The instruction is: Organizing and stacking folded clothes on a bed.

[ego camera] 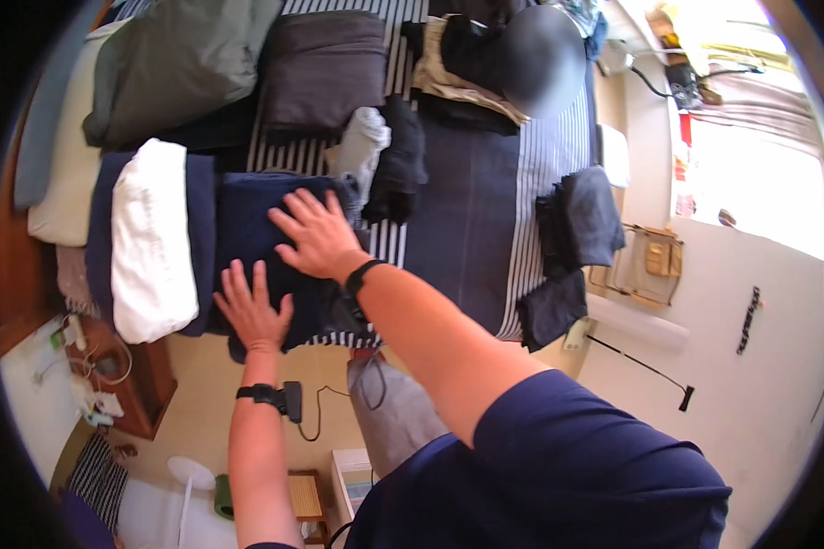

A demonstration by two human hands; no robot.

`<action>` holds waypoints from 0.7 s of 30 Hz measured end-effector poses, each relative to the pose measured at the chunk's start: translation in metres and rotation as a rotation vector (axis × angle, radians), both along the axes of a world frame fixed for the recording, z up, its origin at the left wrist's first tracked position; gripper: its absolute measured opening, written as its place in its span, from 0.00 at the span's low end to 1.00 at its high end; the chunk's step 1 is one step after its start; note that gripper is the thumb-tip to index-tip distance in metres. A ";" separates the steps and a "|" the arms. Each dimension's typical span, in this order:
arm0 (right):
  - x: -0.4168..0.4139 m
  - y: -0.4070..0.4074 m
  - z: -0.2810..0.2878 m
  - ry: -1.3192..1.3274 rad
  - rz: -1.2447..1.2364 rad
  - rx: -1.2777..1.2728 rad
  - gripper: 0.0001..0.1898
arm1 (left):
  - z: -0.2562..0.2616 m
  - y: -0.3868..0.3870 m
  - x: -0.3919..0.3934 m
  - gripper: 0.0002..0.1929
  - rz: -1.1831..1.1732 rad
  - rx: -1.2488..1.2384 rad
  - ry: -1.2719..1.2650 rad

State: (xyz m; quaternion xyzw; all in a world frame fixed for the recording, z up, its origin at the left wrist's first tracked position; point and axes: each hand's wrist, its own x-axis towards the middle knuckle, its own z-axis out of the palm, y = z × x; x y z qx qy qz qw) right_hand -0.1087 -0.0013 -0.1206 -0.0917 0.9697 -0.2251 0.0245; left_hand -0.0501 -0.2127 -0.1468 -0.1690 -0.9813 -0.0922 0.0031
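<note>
Both palms rest with spread fingers on a dark navy folded garment [250, 213] on the bed. My left hand [254, 305] presses near its front edge. Farther back and to the right, my right hand [319, 233] lies flat on the same cloth. A white folded garment [153, 240] sits just left of it, on top of another navy folded piece [202, 233]. Close to my right fingertips are a rolled light grey garment [365, 147] and a rolled black one [398, 158]. Neither hand grips anything.
Beneath the clothes spreads a striped bed sheet [391, 247]. Behind lie a brown-grey folded cloth [326, 68] and a large olive-grey bundle [178, 62]. Dark folded clothes [584, 219] rest at the right edge. A wooden cabinet [144, 384] stands lower left. A cable [319, 412] hangs from the left wristband.
</note>
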 end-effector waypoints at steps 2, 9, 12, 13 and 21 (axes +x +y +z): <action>-0.003 0.002 -0.004 0.014 -0.005 -0.008 0.31 | -0.003 0.003 -0.004 0.40 -0.015 -0.002 0.018; 0.017 0.027 0.018 -0.049 0.007 0.037 0.27 | 0.036 0.032 0.001 0.39 -0.046 -0.113 -0.061; 0.051 0.050 0.034 0.014 0.024 0.100 0.24 | 0.046 0.033 0.006 0.39 -0.050 -0.142 -0.118; 0.066 0.056 0.047 -0.003 0.018 0.056 0.25 | 0.050 0.027 0.009 0.38 -0.026 -0.167 -0.132; 0.250 0.186 0.023 -0.261 -0.602 -0.153 0.16 | 0.073 0.060 0.003 0.33 0.060 -0.111 -0.321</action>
